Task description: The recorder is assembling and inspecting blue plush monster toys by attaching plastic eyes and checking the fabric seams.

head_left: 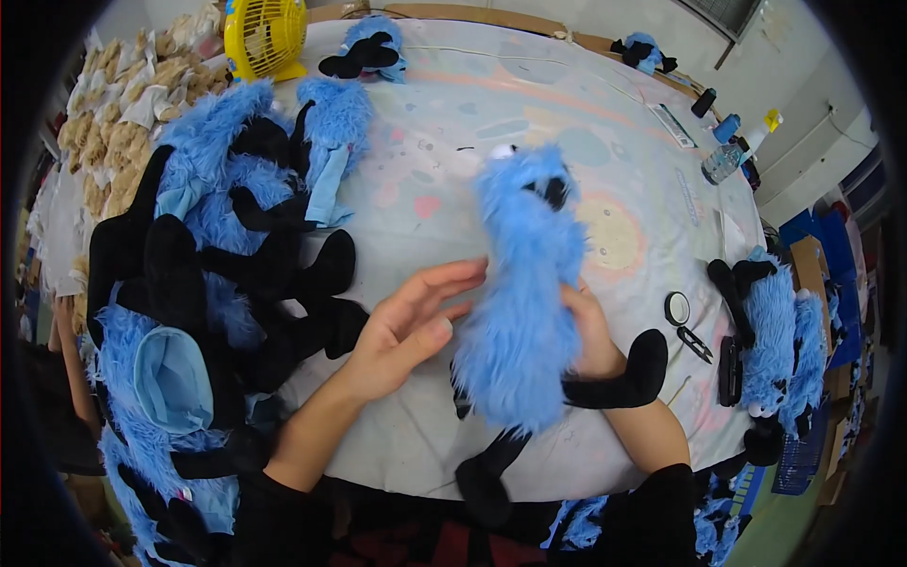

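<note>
A shaggy blue plush toy (529, 321) with a black mouth, white eyes and dangling black limbs is held up over the table. My right hand (590, 331) grips its right side, with most of the fingers hidden behind the fur. On the toy's other side, my left hand (406, 326) is open, palm turned toward it, with the fingertips close to the fur; whether they touch cannot be told. One black foot (647, 369) sticks out over my right wrist, and another black foot (482, 491) hangs past the table's near edge.
Blue-and-black plush pieces (227, 217) are piled on the left, by a yellow fan (266, 38). More finished-looking toys (770, 331) lie at right, near thread snips (694, 345), a round black-rimmed item (676, 308) and a spray bottle (727, 161). Another person's arm (74, 364) shows far left.
</note>
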